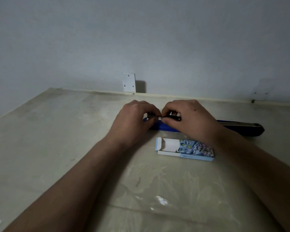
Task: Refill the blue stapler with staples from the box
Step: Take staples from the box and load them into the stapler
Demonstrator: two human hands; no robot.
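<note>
Bare forearms (pixel 84 173) are reaching past the open blue-patterned cardboard staple box (pixel 185 149) to the long blue plastic stapler (pixel 164 127) lying just beyond. Left hand (pixel 134 118) and right hand (pixel 187 118) are pinching a thin metal staple strip (pixel 159 116), probably light and brittle, best held by its sides.

The table (pixel 57 148) in front of me is a pale cream top, scuffed and smudged, and its far edge meets the wall. Near me its surface shows wrinkles and bright glints, as if under a clear film, though I cannot tell for sure. Two things lie on it. The blue stapler (pixel 166 127) lies flat towards the far side, stretched long from left to right, its dark end pointing right. Just beside it, on my side, lies the box (pixel 196 150), flat, with a blue and white pattern on top. Its white inner tray (pixel 167 146) is slid out to the left, the end flap open
</note>
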